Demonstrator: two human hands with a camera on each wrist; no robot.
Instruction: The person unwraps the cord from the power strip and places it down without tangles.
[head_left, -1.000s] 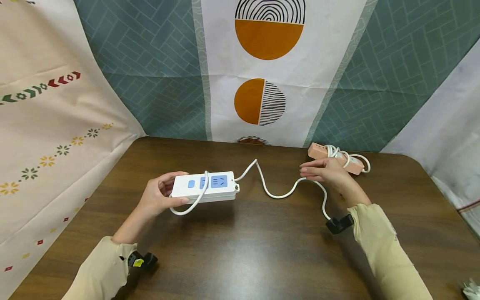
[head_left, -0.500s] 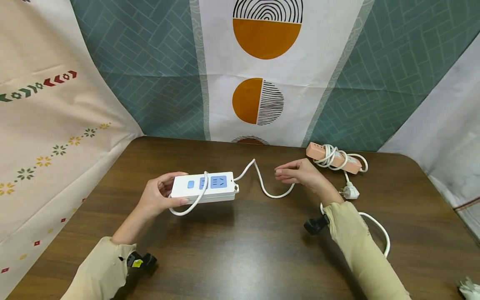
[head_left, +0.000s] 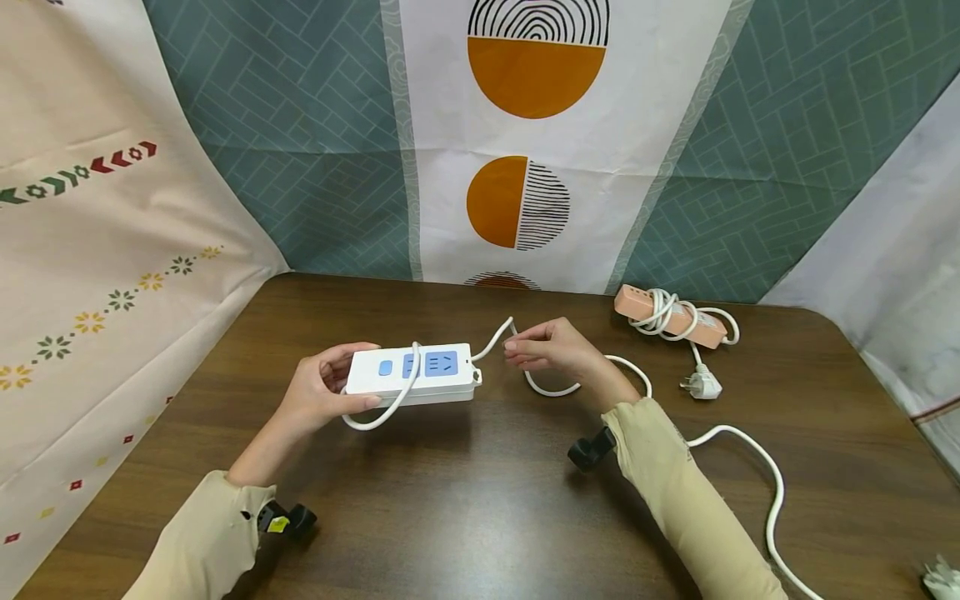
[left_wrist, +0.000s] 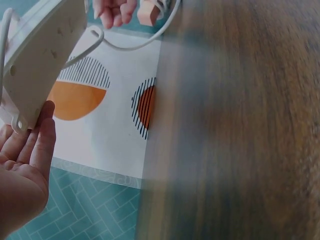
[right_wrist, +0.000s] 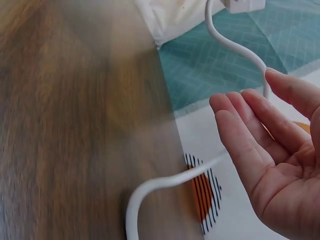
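My left hand (head_left: 318,392) grips a white power strip (head_left: 448,385) by its left end, thumb in front and fingers behind. The strip has blue socket panels and is held up, its underside (left_wrist: 42,60) showing in the left wrist view. One turn of white cord (head_left: 411,375) loops around it. From the strip's right end the cord runs on in bends to the right. My right hand (head_left: 558,350) is over this cord, a short way right of the strip. In the right wrist view, thumb and fingers (right_wrist: 235,135) are apart, with the cord passing behind the thumb tip.
A peach power strip (head_left: 705,327) wrapped in white cord lies at the back right of the brown table (head_left: 480,517), its white plug (head_left: 702,383) in front. More white cord (head_left: 776,492) trails toward the front right. Another white plug (head_left: 942,578) sits at the lower right edge.
My right hand has moved left along the cord toward the white strip, uncovering the peach strip's plug and the trailing cord. My left hand and the white strip have stayed in place.
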